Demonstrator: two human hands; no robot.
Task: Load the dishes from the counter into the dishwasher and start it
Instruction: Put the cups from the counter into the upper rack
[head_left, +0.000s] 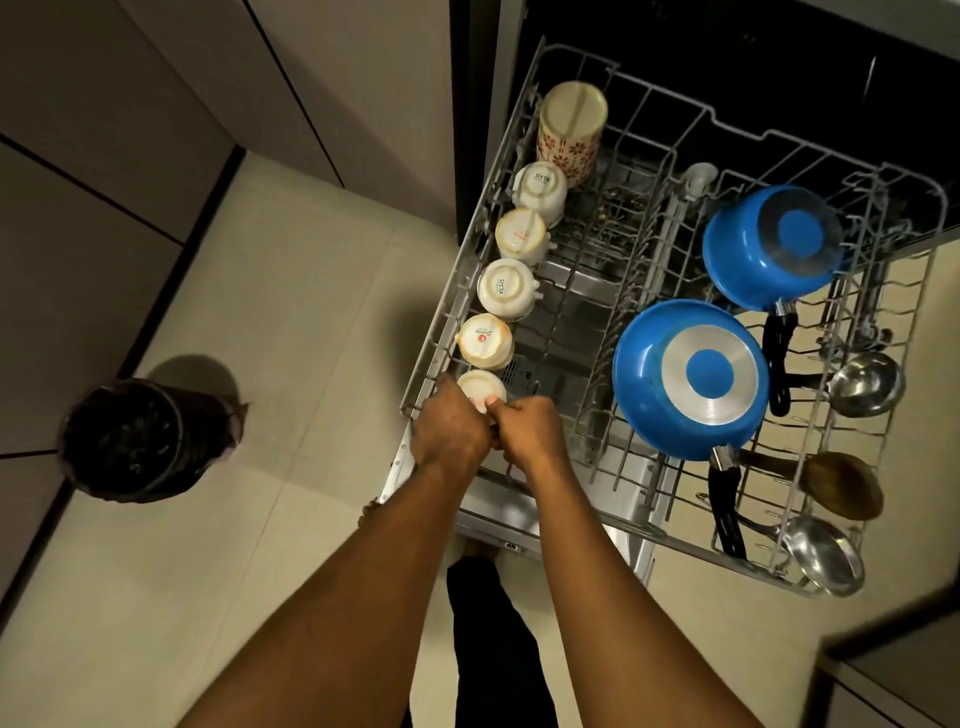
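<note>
Both hands, left hand (449, 431) and right hand (530, 428), curl around one upturned cup (480, 387) between them; it seems light but fragile, best held by its sides.

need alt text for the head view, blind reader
A left hand and right hand hold an upturned cup at the near left corner of a pulled-out dishwasher rack. Four more cups and a patterned tumbler line its left side; two blue pans, ladles and a wooden spoon lie on the right.
</note>
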